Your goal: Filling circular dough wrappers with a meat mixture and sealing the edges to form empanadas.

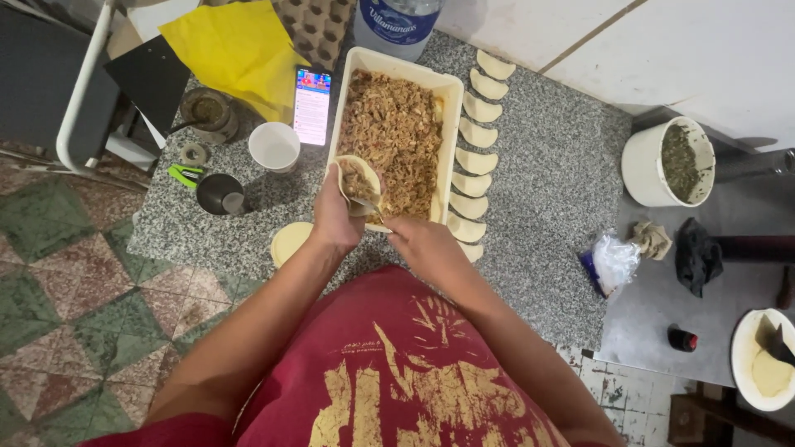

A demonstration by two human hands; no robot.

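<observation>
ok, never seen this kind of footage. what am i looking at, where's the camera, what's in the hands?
There is no machine here: a person works with two bare hands. The single picture comes from a camera worn on their head, looking straight down, so the red shirt fills the bottom.

The left hand cups a round dough disc with a bit of filling on it. The right hand holds a spoon whose tip is at the disc.

They stand at a speckled grey stone counter. On it sits a cream rectangular tray of brown minced filling, and to its right a row of folded dough pockets. A stack of plain discs lies by the left wrist. Also there: a phone, a white cup, a yellow cloth and a water bottle.
</observation>
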